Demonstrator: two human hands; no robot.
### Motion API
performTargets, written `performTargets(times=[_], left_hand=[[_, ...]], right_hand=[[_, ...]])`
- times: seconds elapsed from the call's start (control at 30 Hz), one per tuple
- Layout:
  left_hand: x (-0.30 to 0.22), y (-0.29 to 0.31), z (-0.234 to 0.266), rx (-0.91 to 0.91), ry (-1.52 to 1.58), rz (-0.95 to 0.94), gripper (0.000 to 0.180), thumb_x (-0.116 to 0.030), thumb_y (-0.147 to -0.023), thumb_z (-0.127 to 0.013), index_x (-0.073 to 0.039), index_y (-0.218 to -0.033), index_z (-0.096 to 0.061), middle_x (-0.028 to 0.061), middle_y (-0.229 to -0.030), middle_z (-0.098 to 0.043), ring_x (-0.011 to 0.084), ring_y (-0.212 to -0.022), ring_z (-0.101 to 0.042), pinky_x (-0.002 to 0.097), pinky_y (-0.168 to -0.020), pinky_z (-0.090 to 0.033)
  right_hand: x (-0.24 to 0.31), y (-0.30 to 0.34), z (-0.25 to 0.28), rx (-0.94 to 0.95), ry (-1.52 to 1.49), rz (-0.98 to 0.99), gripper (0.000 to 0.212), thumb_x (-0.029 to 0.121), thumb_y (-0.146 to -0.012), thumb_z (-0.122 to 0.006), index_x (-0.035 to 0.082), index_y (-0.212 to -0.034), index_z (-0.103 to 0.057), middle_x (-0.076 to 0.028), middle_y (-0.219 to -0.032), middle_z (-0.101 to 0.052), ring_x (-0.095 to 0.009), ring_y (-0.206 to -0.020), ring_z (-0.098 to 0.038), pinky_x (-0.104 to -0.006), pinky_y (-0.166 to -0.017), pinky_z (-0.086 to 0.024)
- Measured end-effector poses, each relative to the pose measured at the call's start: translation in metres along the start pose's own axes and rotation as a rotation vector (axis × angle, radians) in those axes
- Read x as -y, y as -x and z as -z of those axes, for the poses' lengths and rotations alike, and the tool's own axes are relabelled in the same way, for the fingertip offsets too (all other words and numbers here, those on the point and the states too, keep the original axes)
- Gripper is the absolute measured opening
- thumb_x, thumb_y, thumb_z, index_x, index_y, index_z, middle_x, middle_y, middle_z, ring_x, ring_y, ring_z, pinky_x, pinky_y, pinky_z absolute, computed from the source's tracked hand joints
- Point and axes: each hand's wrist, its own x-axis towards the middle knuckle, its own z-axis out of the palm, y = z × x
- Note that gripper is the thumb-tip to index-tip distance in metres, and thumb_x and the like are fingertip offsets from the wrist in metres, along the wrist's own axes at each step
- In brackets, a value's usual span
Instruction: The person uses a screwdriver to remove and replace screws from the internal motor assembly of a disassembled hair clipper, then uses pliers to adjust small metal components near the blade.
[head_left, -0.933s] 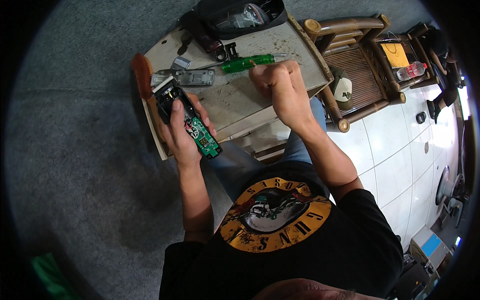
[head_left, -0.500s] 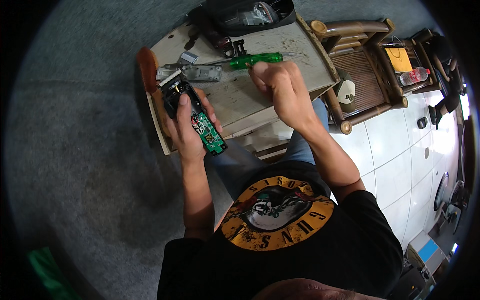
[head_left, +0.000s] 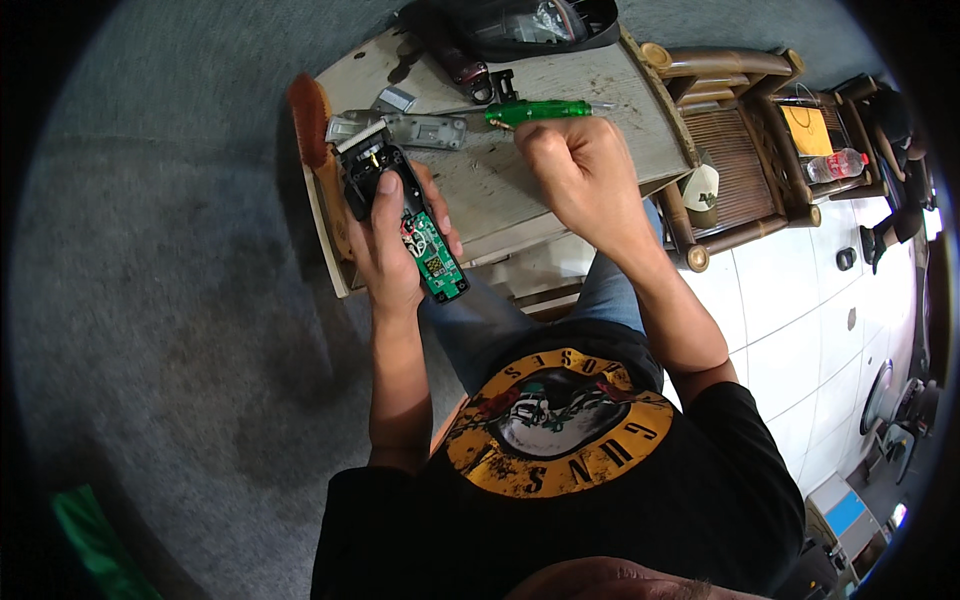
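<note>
My left hand (head_left: 384, 245) grips an opened hair clipper (head_left: 436, 262), its toothed blade upward and its green circuit board and wires bare. The thumb presses on its black body. My right hand (head_left: 590, 178) is closed above the table, just nearer to me than a green-handled screwdriver (head_left: 540, 112). A small brass-coloured tip shows near its fingers, but what they hold is hidden. Beyond the clipper lie a translucent grey housing piece (head_left: 428, 131) and a small grey block (head_left: 396, 100). A wooden brush (head_left: 311, 122) with brown bristles lies at the table's left edge.
Another dark clipper (head_left: 455, 62) and a black open case (head_left: 520, 32) lie at the table's (head_left: 500, 205) far side. To the right are a bamboo chair (head_left: 730, 150), a cap (head_left: 703, 187), a yellow envelope (head_left: 806, 130) and a plastic bottle (head_left: 838, 165).
The view has shifted slightly, so the table and its things appear further right. My right wrist has turned, showing more of the knuckles. My left hand keeps its hold on the clipper.
</note>
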Motion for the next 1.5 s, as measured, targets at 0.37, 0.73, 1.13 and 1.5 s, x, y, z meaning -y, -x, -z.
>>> performTargets(times=[0.37,0.73,1.13,1.5], left_hand=[[0.001,-0.001,-0.003,-0.078,0.032,0.031,0.042,-0.039,-0.111,-0.047,0.000,-0.099,-0.057,0.0084,-0.068,-0.057,0.0138,-0.047,-0.056,0.0283,-0.042,-0.050],[0.005,0.000,0.007,0.056,0.089,-0.003,0.036,-0.035,-0.108,-0.053,0.001,-0.104,-0.058,0.0086,-0.089,-0.063,0.0132,-0.063,-0.063,0.0292,-0.047,-0.055],[0.009,0.000,0.013,0.015,0.255,0.093,0.029,-0.027,-0.101,-0.056,0.001,-0.110,-0.051,0.0126,-0.090,-0.062,0.0170,-0.061,-0.063,0.0317,-0.044,-0.057],[0.007,-0.003,0.009,-0.002,0.174,0.133,0.039,-0.038,-0.106,-0.046,-0.001,-0.102,-0.056,0.0091,-0.070,-0.058,0.0171,-0.045,-0.057,0.0276,-0.043,-0.050]], right_hand=[[-0.003,0.002,0.002,0.103,0.503,0.262,0.018,0.026,-0.094,-0.073,0.012,-0.104,-0.080,-0.010,-0.087,-0.077,-0.032,-0.072,-0.074,-0.0425,-0.064,-0.058],[-0.005,-0.004,-0.011,0.164,0.611,0.273,0.013,0.025,-0.092,-0.074,0.017,-0.100,-0.081,-0.008,-0.086,-0.077,-0.031,-0.071,-0.074,-0.0430,-0.063,-0.058],[-0.008,-0.013,-0.016,0.262,0.719,0.400,0.013,0.018,-0.094,-0.070,0.006,-0.097,-0.068,-0.012,-0.081,-0.074,-0.034,-0.072,-0.074,-0.0439,-0.060,-0.057],[-0.005,-0.021,-0.014,0.324,0.709,0.393,0.013,0.019,-0.093,-0.070,0.006,-0.091,-0.069,-0.016,-0.078,-0.073,-0.037,-0.072,-0.074,-0.0478,-0.061,-0.057]])
